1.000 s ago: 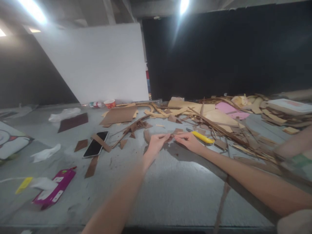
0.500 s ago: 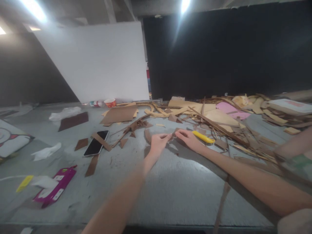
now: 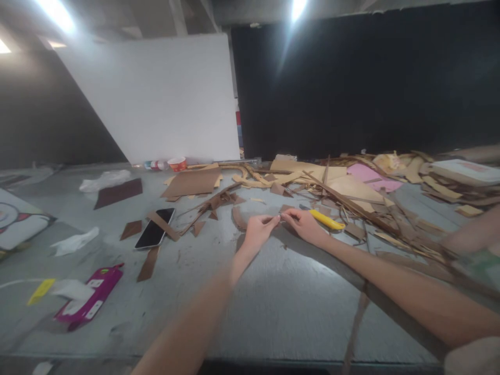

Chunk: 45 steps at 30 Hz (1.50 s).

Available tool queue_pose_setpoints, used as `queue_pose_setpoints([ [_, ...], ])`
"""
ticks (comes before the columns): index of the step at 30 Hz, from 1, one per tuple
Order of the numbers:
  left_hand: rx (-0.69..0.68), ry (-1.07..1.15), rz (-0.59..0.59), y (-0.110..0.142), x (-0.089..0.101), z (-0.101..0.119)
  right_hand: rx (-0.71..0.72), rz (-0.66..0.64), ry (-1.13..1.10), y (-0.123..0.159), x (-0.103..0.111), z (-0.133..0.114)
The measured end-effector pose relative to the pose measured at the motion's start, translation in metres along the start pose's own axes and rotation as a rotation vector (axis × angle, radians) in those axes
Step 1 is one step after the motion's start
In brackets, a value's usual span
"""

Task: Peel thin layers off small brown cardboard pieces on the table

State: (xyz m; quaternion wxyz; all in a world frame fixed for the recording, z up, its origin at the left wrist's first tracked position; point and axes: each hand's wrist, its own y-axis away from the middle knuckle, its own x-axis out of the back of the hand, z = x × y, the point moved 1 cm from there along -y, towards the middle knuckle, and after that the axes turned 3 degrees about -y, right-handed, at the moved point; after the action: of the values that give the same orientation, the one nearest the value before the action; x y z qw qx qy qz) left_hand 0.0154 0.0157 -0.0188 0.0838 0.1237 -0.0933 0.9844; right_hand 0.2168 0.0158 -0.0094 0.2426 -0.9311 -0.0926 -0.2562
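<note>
My left hand [image 3: 260, 229] and my right hand [image 3: 302, 224] meet over the middle of the table [image 3: 273, 312], fingertips almost touching. Both are closed in a pinch, thumb against finger. Whatever lies between the fingertips is too small and blurred to name; a bit of brown shows there. A curved brown strip [image 3: 239, 219] lies just left of my left hand, partly covered by it. Right beside my right hand rests a tool with a yellow handle [image 3: 327, 220]; its other end is partly hidden behind the hand.
Brown and tan sheet scraps [image 3: 193, 182] and long thin strips [image 3: 344, 198] litter the back. Leftward lie a phone [image 3: 156, 229] under a brown strip and a purple power strip [image 3: 91, 297] with a cable. Another person's arm [image 3: 472, 229] reaches in at right.
Both hands have shifted slightly, and their fingertips are now closer together. The brown piece seen at the right fingers shows less. The scraps and tool stay put.
</note>
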Motion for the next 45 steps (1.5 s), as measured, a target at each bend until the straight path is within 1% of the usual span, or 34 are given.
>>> queue_pose_setpoints([
  [4,0.016,-0.021,-0.007,0.001,0.000,0.001,-0.009,0.016,-0.006,0.000,0.000,0.001],
  [9,-0.023,-0.061,0.029,0.004,-0.001,0.005,0.007,0.030,0.027,0.000,-0.002,0.002],
  [11,-0.027,-0.050,0.024,0.005,-0.001,0.004,0.009,0.034,0.045,0.000,-0.002,0.003],
  [15,-0.021,-0.019,0.005,0.004,-0.002,0.002,0.003,0.022,0.074,0.001,-0.003,0.002],
  [19,-0.026,-0.028,0.006,0.003,-0.003,0.000,0.008,0.007,0.056,0.001,-0.003,-0.001],
  [23,-0.037,-0.041,0.043,0.001,-0.002,-0.001,0.021,-0.021,0.030,0.001,-0.002,-0.005],
  [26,-0.028,-0.031,0.071,0.000,0.000,-0.002,0.031,-0.025,0.023,0.001,-0.002,-0.005],
  [33,0.011,0.034,0.057,-0.003,-0.001,-0.005,0.017,0.047,-0.025,0.001,-0.003,-0.001],
  [37,-0.007,0.053,0.053,-0.004,-0.002,-0.007,0.004,0.056,-0.018,0.002,-0.002,-0.001],
  [42,-0.026,0.123,0.069,-0.004,-0.002,-0.008,0.004,0.035,-0.016,0.002,-0.003,0.000],
  [45,-0.040,0.099,0.068,-0.004,0.000,-0.007,0.008,0.037,-0.021,0.003,-0.003,0.001],
])
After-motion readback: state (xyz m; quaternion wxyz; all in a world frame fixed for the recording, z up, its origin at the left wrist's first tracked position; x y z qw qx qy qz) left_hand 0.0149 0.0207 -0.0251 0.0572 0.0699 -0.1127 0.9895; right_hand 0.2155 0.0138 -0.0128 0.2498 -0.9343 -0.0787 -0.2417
